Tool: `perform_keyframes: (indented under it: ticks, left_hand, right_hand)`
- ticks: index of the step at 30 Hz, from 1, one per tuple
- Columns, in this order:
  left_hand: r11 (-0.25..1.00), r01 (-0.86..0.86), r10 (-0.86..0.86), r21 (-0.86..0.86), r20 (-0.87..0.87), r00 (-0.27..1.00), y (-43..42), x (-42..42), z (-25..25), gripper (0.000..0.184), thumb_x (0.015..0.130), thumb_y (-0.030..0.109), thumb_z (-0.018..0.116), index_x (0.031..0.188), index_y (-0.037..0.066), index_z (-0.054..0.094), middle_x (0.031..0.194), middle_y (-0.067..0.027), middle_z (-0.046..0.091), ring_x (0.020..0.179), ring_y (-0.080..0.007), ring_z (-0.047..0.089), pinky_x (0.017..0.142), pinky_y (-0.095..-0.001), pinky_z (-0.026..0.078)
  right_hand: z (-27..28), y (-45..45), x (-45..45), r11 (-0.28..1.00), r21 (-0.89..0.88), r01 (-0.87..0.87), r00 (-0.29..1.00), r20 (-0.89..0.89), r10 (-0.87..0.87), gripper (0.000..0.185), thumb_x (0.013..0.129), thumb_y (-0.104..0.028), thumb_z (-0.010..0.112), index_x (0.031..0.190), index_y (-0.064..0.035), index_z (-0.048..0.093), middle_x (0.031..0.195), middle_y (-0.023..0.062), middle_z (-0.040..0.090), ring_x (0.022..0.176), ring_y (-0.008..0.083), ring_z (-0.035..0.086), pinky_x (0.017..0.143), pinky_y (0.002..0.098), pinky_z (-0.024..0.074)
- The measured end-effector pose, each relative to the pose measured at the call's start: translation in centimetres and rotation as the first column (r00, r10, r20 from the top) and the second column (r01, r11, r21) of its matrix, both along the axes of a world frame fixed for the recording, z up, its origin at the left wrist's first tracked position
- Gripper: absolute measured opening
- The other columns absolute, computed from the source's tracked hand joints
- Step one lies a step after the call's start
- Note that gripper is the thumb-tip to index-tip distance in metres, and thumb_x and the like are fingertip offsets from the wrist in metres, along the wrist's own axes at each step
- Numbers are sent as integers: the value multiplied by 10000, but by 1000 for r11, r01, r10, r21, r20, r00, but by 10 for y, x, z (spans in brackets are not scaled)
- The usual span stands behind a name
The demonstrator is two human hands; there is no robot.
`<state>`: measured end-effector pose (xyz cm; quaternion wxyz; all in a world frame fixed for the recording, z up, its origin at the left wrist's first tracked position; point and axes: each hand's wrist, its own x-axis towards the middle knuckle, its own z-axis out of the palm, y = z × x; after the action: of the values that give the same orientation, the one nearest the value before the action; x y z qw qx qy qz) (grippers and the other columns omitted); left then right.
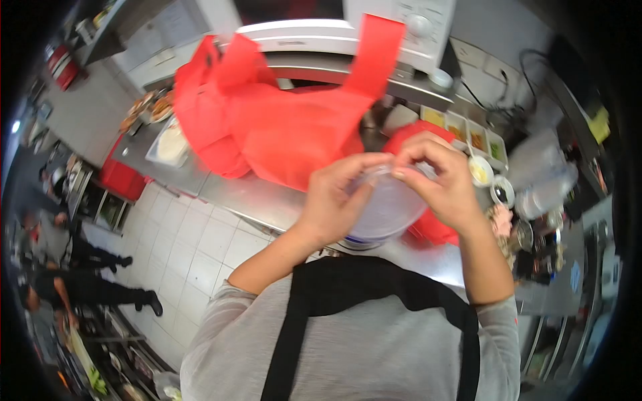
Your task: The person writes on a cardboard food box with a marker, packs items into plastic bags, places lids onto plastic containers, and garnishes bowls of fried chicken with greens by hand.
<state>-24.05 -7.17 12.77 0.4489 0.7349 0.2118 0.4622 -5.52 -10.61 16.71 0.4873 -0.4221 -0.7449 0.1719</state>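
Observation:
My left hand (338,200) and my right hand (438,180) meet in front of my chest, both closed on the rim of a round, clear plastic container (388,207). The fingertips pinch its far edge, thumbs toward each other. Whether a separate lid is on it, I cannot tell. Just beyond my left hand a large red fabric bag (287,127) stands on the steel counter (261,204), its handles sticking up. A second red bag (431,230) lies behind and under my right hand, partly hidden.
At the back stands a white microwave (418,40). On the right are a tray of chopped ingredients (478,137), small sauce bowls (480,172) and stacked clear plastic containers (548,190). A white plastic tub (170,147) sits left. People (87,284) stand beyond the tiled floor (180,247).

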Motion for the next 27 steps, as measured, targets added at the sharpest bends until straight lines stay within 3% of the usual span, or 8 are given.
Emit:
perform_keyframes:
  ticks: [3, 5, 9, 12, 15, 22, 25, 27]
  left_hand:
    - [993, 87, -92, -84, -57, 994, -6, -14, 12, 226, 876, 24, 556, 1098, -13, 576, 1022, -54, 612, 934, -93, 565, 810, -251, 449]
    - [923, 322, -298, -211, 139, 944, 0, -17, 6, 161, 883, 58, 572, 1031, -4, 586, 978, -41, 604, 914, -84, 561, 784, -244, 444]
    - [864, 432, -408, -258, 143, 902, -3, -27, 1, 88, 884, 62, 581, 944, -2, 592, 876, -19, 613, 835, -78, 572, 750, -237, 465]
    - [918, 342, -352, -200, -15, 936, -17, -32, 8, 50, 856, 52, 582, 889, 14, 581, 824, -33, 605, 767, -96, 576, 678, -247, 472]
    - [983, 121, -89, 140, -215, 973, -33, -31, 19, 46, 807, 50, 577, 825, 29, 540, 762, -57, 566, 674, -147, 558, 593, -279, 457]
    - [906, -203, 250, 372, -82, 965, -21, -33, 12, 80, 780, 43, 566, 828, 49, 503, 734, -54, 515, 653, -170, 525, 589, -291, 437]
    - [856, -460, 479, 235, -24, 878, 11, -66, 8, 79, 817, 37, 529, 891, 64, 532, 762, 11, 504, 701, -86, 504, 652, -250, 450]
    - [906, -424, 416, 4, 179, 891, 33, -106, 4, 49, 902, 116, 502, 886, 80, 531, 764, 37, 503, 698, -60, 494, 624, -228, 433]
  right_hand:
    - [15, -9, -8, 989, 145, -24, 980, 199, -6, 110, 692, -19, 682, 777, -46, 618, 852, 89, 560, 793, 245, 556, 696, 302, 454]
    - [19, -13, -15, 928, 359, -103, 906, 418, -62, 136, 657, -76, 703, 752, -57, 607, 871, 76, 544, 841, 278, 541, 767, 386, 438]
    - [15, -28, -23, 866, 465, -186, 845, 526, -100, 177, 630, -148, 711, 745, -76, 599, 880, 69, 527, 875, 286, 528, 832, 487, 383]
    - [10, -36, -22, 810, 523, -266, 791, 599, -127, 203, 632, -153, 711, 779, -78, 592, 905, 70, 526, 884, 262, 532, 857, 517, 355]
    - [8, -47, -22, 807, 515, -290, 767, 629, -126, 202, 642, -155, 708, 786, -78, 589, 915, 61, 530, 901, 256, 535, 855, 530, 357]
    - [13, -72, -10, 825, 399, -400, 743, 668, 37, 162, 610, -167, 693, 717, -103, 589, 935, 43, 561, 953, 252, 555, 883, 526, 371]
    - [31, -88, 6, 916, 149, -372, 749, 632, 201, 128, 609, -176, 689, 674, -136, 586, 946, 31, 599, 980, 257, 572, 884, 499, 401]
    - [31, -95, 27, 974, 187, -128, 976, 196, 91, 319, 777, -220, 636, 563, -124, 420, 889, 97, 640, 838, 283, 619, 804, 469, 470]
